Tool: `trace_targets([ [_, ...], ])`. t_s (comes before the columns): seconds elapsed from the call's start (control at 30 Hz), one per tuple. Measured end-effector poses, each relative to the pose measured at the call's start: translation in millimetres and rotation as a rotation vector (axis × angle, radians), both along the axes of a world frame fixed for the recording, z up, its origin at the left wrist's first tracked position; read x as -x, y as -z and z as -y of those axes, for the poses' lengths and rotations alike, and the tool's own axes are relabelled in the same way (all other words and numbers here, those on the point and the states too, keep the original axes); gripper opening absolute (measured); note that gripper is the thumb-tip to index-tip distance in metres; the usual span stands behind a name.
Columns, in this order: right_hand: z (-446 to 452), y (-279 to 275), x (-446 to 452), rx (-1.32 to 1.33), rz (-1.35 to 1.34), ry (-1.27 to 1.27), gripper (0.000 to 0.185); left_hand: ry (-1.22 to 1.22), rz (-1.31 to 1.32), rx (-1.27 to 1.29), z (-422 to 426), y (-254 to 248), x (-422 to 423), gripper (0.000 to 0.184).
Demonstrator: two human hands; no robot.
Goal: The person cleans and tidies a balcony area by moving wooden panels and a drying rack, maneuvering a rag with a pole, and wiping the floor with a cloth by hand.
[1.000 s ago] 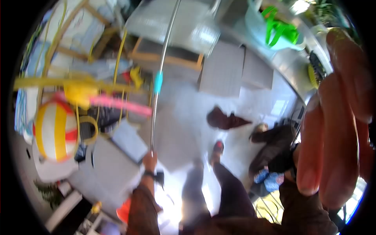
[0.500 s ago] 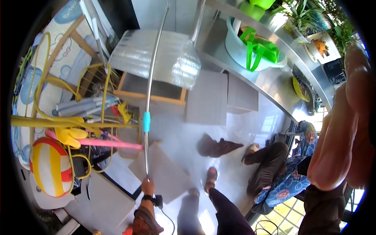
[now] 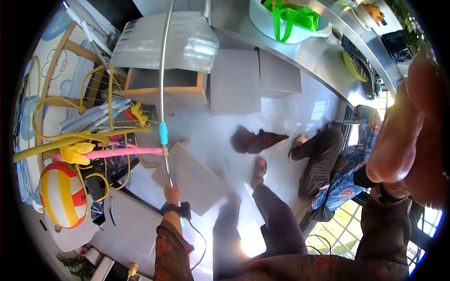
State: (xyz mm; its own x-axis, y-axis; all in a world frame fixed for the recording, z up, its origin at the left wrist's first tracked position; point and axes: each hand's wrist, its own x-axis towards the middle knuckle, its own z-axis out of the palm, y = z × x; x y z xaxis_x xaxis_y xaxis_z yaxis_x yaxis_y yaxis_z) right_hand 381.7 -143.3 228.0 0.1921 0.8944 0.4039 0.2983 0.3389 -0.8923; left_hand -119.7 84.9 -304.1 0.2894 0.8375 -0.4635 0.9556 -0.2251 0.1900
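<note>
My left hand (image 3: 172, 193) is closed around a slim metal pole (image 3: 162, 93) with a teal collar. The pole stands nearly upright in the head view; its upper end runs out of the frame. A dark band and a small black device with a cable sit on my left wrist. My right hand (image 3: 398, 140) is raised very close to the camera at the right edge. Its fingers are partly cut off and dark, so what they do is unclear. Near the pole, a pink rod (image 3: 124, 152) and a yellow glove-like piece (image 3: 77, 153) lie across a yellow rack.
A volleyball (image 3: 63, 194) sits at left. A silver-covered box (image 3: 164, 40) stands above an open drawer (image 3: 164, 92). A dark brown shape (image 3: 258, 139) lies on the floor, beside the legs (image 3: 323, 159) of a person seated at right. A counter bears a pale tub (image 3: 286, 33).
The view has shifted downward, so the room appears higher in the frame. My left hand, still on the pole, sits higher and slightly left. More of my right forearm shows.
</note>
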Motion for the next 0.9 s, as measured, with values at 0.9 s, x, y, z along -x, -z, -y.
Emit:
trace_targets([
  [0.9, 148, 331, -106, 0.925, -0.759, 0.752, 0.032, -0.159, -0.127, 0.006, -42, -60, -99, 0.043],
])
